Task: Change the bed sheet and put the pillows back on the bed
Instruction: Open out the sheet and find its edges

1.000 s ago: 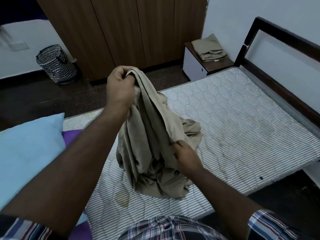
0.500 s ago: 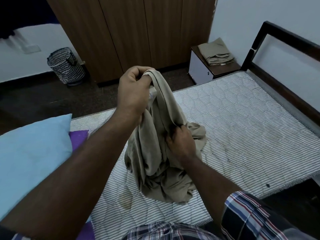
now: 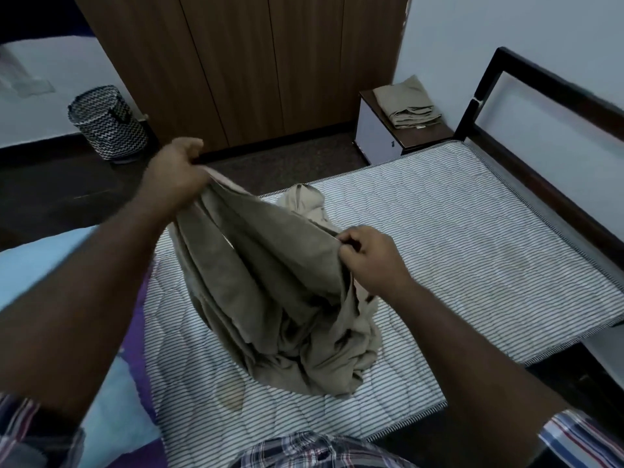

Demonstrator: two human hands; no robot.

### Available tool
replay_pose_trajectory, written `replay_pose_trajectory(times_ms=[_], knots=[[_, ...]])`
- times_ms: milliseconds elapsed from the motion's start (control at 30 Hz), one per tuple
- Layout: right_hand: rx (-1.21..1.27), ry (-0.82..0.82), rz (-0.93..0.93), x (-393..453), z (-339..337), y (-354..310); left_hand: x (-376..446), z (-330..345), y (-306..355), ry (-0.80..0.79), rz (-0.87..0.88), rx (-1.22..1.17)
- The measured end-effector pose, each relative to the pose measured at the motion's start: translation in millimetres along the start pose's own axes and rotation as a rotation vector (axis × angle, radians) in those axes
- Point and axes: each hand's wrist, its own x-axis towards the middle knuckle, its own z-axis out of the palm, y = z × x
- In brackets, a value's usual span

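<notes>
The beige bed sheet [image 3: 270, 298] lies bunched on the striped mattress [image 3: 472, 248], near the mattress's front edge, with its upper part lifted between 2 hands. The left hand [image 3: 175, 177] has its fingers curled round a gathered edge of the sheet and holds it up above the far mattress edge. The right hand [image 3: 371, 258] pinches another part of the same edge, lower and nearer the camera. The cloth stretches taut between the 2 grip points and hangs in folds to the heap below.

Open mattress surface lies to the right of the sheet, up to the dark bed frame [image 3: 540, 184] along the wall. A strip of dark floor [image 3: 287, 163] separates the far mattress edge from the wooden wardrobe [image 3: 253, 62].

A light blue pillow [image 3: 33, 258] sits at the left, cut off by the picture border and partly hidden by the left forearm; purple fabric [image 3: 135, 315] shows beside it. A folded beige cloth [image 3: 405, 103] rests on the bedside cabinet [image 3: 378, 130]. A zigzag-patterned basket [image 3: 104, 123] stands on the floor at the far left. The fingertips of both hands are hidden in the folds. No legible writing is visible.
</notes>
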Motion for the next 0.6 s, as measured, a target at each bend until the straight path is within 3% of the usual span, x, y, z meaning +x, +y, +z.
replay_pose_trajectory(times_ms=[100,167,267,433,500,600], knots=[[0.087,-0.201,-0.026,18.0,-8.4,-25.1,-43.5,36.5,29.5,-0.501,0.376,0.062],[0.238,-0.271,-0.014,24.4,-8.0,-38.3,-74.5,69.1,43.6,-0.681,0.455,0.048],[0.51,-0.281,0.05,27.8,-10.9,-44.1,-77.9,93.5,36.2,-0.682,0.38,-0.128],[0.63,-0.234,0.072,20.6,-12.5,-21.4,-72.3,93.6,25.9,-0.603,0.297,-0.212],[0.593,-0.218,0.089,11.5,-7.1,-3.8,-73.5,92.7,26.3,-0.574,0.283,-0.294],[0.289,-0.27,0.13,-6.7,8.1,22.7,-73.7,90.2,26.6,-0.532,0.275,-0.367]])
